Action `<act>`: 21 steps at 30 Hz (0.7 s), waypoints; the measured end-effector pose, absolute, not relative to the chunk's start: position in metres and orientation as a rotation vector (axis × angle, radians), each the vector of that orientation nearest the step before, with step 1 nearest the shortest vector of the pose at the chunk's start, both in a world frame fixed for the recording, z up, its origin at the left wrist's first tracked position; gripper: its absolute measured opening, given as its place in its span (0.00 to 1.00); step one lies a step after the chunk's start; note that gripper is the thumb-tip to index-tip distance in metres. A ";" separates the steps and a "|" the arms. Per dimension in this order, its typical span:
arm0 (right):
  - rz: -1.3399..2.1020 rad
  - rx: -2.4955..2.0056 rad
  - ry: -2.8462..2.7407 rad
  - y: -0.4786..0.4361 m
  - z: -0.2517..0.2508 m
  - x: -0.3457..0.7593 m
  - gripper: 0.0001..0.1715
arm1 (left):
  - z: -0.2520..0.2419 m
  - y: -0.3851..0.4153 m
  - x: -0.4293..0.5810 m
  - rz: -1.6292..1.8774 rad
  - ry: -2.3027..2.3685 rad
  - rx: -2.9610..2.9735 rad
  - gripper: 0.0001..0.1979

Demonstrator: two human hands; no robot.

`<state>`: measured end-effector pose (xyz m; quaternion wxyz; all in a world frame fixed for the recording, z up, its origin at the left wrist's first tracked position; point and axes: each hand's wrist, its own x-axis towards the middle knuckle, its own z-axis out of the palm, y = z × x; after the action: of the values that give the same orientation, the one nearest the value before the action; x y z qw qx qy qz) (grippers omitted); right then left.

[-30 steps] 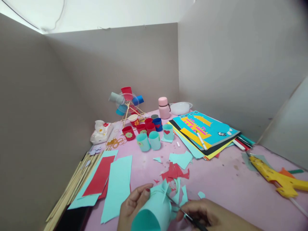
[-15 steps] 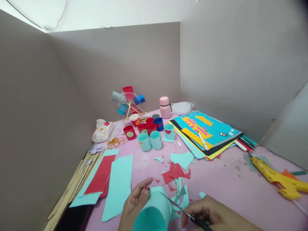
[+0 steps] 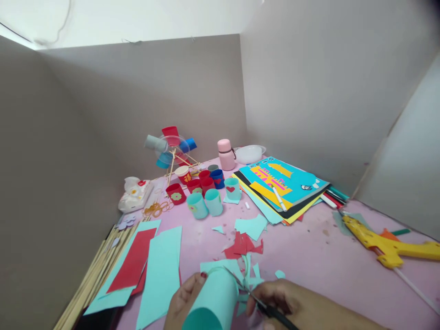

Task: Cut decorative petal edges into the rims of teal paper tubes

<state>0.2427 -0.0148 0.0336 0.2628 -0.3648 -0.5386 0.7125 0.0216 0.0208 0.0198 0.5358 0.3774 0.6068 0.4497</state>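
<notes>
My left hand (image 3: pixel 185 298) is closed around the left side of a light-teal paper tube (image 3: pixel 220 298), which lies tilted with its open end toward me. A flat teal paper piece (image 3: pixel 216 264) shows at the tube's far end. In my right hand (image 3: pixel 275 295) are scissors (image 3: pixel 263 306) with dark handles. Their blades reach along the far right rim of the tube, at the edge of the flat piece. Teal paper scraps (image 3: pixel 254 277) and torn red paper (image 3: pixel 242 245) lie just beyond the scissors.
Teal strips (image 3: pixel 161 270) and a red strip (image 3: pixel 134 256) lie left, beside wooden sticks (image 3: pixel 89 279). Small paper cups (image 3: pixel 197 205), a pink flask (image 3: pixel 226 156) and a paper wheel (image 3: pixel 172 144) stand behind. Stacked coloured sheets (image 3: pixel 282 188) and a yellow glue gun (image 3: pixel 388 247) are right.
The view has swung a little to the right. The tube now points its open end lower, and more of the flat teal piece shows at its far end. Both hands keep their holds.
</notes>
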 end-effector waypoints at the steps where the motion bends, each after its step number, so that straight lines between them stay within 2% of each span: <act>1: 1.936 -0.986 -1.465 -0.015 0.035 0.243 0.31 | 0.020 0.021 0.022 1.071 1.437 0.903 0.27; 9: 1.889 -0.957 -1.510 -0.018 0.049 0.244 0.28 | 0.025 0.018 0.021 1.054 1.349 0.872 0.28; 15: 1.856 -1.019 -1.526 -0.015 0.050 0.247 0.33 | 0.031 0.015 0.023 1.068 1.301 0.868 0.27; 21: 1.858 -0.718 -1.531 -0.013 0.047 0.242 0.28 | 0.036 0.009 0.034 1.010 1.224 0.866 0.25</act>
<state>0.2424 -0.0132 0.0474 0.3096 -0.2716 -0.5795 0.7033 0.0335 0.0088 0.0359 0.6185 0.3764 0.5322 0.4388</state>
